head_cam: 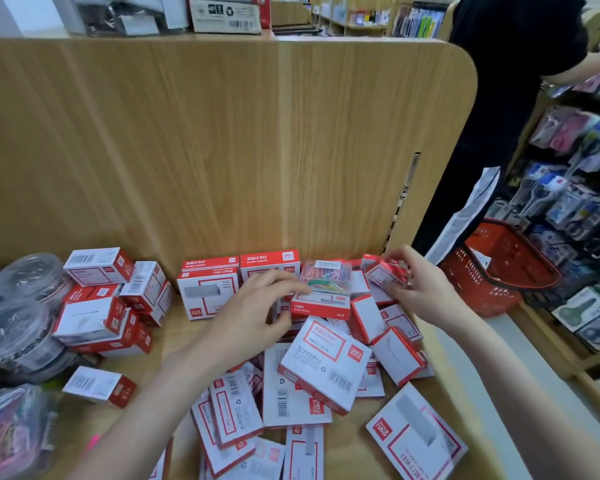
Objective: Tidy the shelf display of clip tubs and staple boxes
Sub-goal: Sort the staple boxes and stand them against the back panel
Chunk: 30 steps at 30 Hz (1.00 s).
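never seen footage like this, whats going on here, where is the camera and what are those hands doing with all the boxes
There is no robot here. A person wears one wide-angle camera on the head, looking forward and down, so the two arms reaching in from below are that person's own.

The surface is a wooden shelf with a tall wooden back panel. On it lie many red-and-white staple boxes, some stacked at the back, most in a jumble. At the far left stand clear round clip tubs.

The right hand holds one small staple box lifted above the pile. The left hand reaches toward a clear box of coloured clips and holds nothing.

To the right stands another person beside a red shopping basket.
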Tool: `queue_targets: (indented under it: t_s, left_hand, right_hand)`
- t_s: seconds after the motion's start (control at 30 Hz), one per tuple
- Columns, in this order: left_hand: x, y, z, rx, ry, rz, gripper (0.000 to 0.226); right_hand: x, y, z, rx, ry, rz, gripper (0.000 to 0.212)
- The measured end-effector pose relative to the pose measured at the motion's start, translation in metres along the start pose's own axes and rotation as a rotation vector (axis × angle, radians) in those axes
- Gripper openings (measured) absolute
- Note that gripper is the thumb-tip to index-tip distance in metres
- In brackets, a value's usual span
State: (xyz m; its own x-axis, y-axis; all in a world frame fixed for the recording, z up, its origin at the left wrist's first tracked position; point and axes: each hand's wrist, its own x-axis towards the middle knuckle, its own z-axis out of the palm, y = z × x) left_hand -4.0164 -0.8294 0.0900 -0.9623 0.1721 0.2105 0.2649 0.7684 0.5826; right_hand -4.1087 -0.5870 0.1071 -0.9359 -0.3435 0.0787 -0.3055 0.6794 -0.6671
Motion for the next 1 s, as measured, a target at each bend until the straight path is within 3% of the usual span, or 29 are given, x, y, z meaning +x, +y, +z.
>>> queue_targets:
  t_s: [0.2, 0.33, 0.4, 0.5, 0.63, 0.77, 0.87, 1.0]
  left_hand:
    - [0.0, 0.003, 0.001, 0.001, -0.008, -0.011, 0.04]
    - [0.001, 0.008, -0.005, -0.102, -0.001, -0.014, 0.042]
    - [0.007, 0.011, -0.01, -0.162, 0.067, 0.013, 0.04]
    - [0.024, 0.017, -0.015, -0.067, 0.081, 0.07, 0.031]
    - [0.05, 0.024, -0.011, 0.158, -0.046, 0.119, 0.034]
    - [0.064, 0.033, -0.004, 0.342, -0.227, 0.032, 0.047]
    - [0.069, 0.034, -0.004, 0.395, -0.269, 0.01, 0.049]
    - [0.069, 0.03, -0.007, 0.307, -0.189, 0.015, 0.052]
  right_hand:
    - [0.004, 0.015, -0.01, 0.535, 0.028, 0.209, 0.027]
    - [-0.001, 0.02, -0.005, 0.596, -0.04, 0.295, 0.028]
    - [-0.003, 0.021, -0.004, 0.575, -0.063, 0.277, 0.027]
    - [-0.005, 0.022, -0.006, 0.488, -0.057, 0.189, 0.025]
    - [-0.005, 0.013, -0.014, 0.332, 0.008, -0.003, 0.026]
    - [-0.001, 0.008, -0.01, 0.269, 0.03, -0.115, 0.026]
    - [0.0, 0.011, -0.01, 0.374, 0.1, -0.069, 0.028]
    - [-0.001, 0.017, -0.018, 0.598, 0.141, 0.025, 0.024]
